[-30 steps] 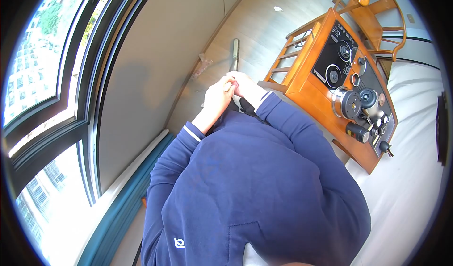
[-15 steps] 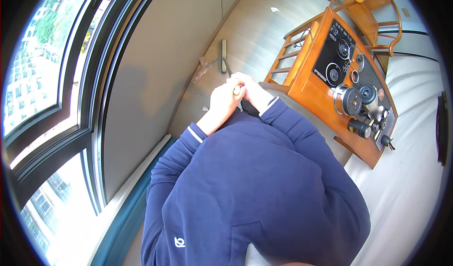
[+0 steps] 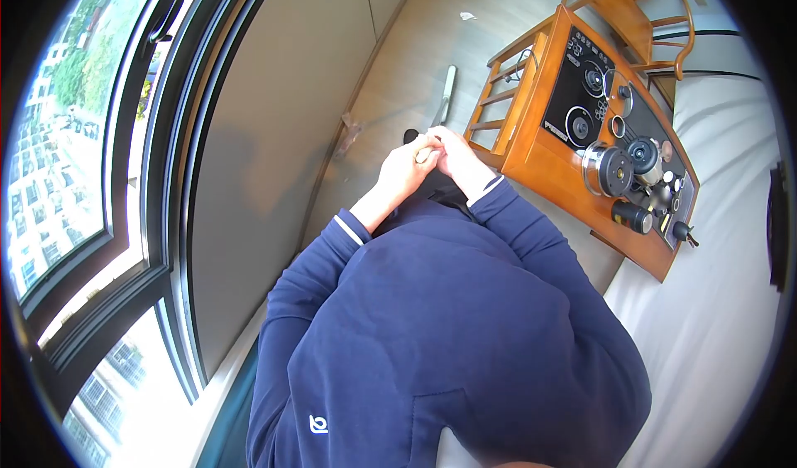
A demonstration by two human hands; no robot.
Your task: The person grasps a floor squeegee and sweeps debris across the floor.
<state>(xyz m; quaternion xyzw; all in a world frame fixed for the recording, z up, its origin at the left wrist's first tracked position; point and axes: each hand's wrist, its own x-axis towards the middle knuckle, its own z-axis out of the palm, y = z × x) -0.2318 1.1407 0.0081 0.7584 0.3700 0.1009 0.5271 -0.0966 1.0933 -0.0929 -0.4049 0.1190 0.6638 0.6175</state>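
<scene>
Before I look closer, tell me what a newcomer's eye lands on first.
A navy top fills the lower middle; above it, the left hand and right hand clasp a pale handle. A bright window spans the left side, a laden wooden table the upper right.

One head view, forward and down, torso [image 3: 448, 302] close below, grip [image 3: 440, 147] beyond.

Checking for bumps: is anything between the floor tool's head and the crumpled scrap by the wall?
Nothing visible stands between tool head and scrap, just floor; a dark shape by the left hand sits aside.
</scene>
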